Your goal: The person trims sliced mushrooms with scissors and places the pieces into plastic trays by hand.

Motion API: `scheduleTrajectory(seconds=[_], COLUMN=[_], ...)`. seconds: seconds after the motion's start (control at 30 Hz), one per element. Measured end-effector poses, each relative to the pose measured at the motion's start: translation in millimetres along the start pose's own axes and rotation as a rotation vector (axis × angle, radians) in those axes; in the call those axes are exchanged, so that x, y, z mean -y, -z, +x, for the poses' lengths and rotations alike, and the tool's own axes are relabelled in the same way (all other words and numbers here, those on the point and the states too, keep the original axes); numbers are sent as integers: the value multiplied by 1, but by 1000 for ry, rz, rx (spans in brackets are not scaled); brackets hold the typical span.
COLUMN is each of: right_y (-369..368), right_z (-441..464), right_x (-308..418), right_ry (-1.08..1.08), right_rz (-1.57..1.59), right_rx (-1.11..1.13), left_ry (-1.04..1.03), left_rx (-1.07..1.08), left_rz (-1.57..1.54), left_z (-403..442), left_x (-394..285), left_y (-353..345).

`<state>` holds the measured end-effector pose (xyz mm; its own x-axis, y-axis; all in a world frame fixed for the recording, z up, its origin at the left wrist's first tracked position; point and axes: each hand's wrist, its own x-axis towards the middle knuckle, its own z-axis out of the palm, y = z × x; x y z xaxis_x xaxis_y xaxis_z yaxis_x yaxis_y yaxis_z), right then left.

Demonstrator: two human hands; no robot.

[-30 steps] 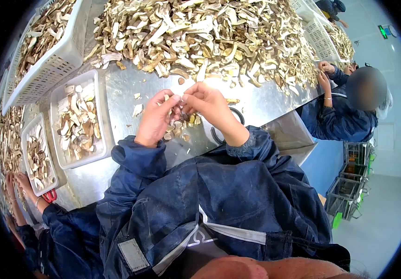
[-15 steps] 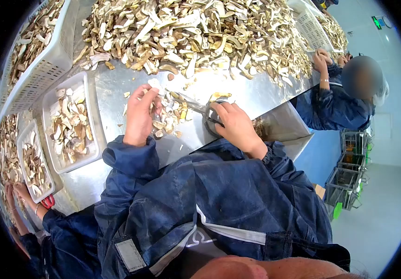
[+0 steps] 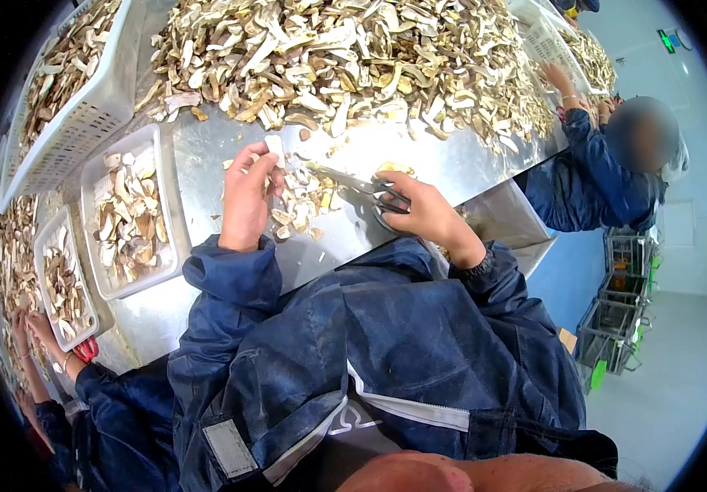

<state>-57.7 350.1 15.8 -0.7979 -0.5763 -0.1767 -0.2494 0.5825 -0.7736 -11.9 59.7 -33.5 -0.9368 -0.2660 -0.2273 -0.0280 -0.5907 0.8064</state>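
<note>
My left hand (image 3: 247, 193) is closed, pinching a pale mushroom slice (image 3: 275, 148) between thumb and fingers above the metal table. My right hand (image 3: 431, 217) is wrapped round the dark handles of a pair of scissors (image 3: 350, 182), whose blades point left toward the held slice without touching it. Beneath and between both hands lies a small heap of mushroom pieces (image 3: 297, 201) on the table. A large pile of dried-looking mushroom slices (image 3: 345, 66) spreads just beyond my hands.
To the left stand a clear plastic tray (image 3: 175, 238) and a smaller tray (image 3: 93, 316), both holding slices. A white perforated crate (image 3: 83, 115) is behind them. Co-workers' hands show at far left (image 3: 40, 332) and far right (image 3: 562, 82). Red handles (image 3: 87, 350) lie beside the small tray.
The slice in my left hand has turned more upright. My right hand has shifted slightly right and rolled, showing more of the scissor handles. The right co-worker's hand has reached out toward the crate.
</note>
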Motion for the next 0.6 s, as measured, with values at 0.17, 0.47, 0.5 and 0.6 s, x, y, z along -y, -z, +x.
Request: scheduleTrajectory(seconds=[0.17, 0.47, 0.5, 0.6], right_y=[4, -33, -36, -38], right_z=[-3, 9, 11, 11], right_x=[20, 55, 53, 56], right_ry=[-81, -68, -57, -48], right_rz=[-125, -70, -58, -36], right_rx=[5, -99, -113, -119], left_ry=[-6, 26, 16, 11], left_rx=[36, 91, 93, 76], left_rz=[6, 28, 30, 19], left_z=[-1, -2, -3, -4], left_x=[0, 2, 1, 2], left_y=[3, 3, 1, -1])
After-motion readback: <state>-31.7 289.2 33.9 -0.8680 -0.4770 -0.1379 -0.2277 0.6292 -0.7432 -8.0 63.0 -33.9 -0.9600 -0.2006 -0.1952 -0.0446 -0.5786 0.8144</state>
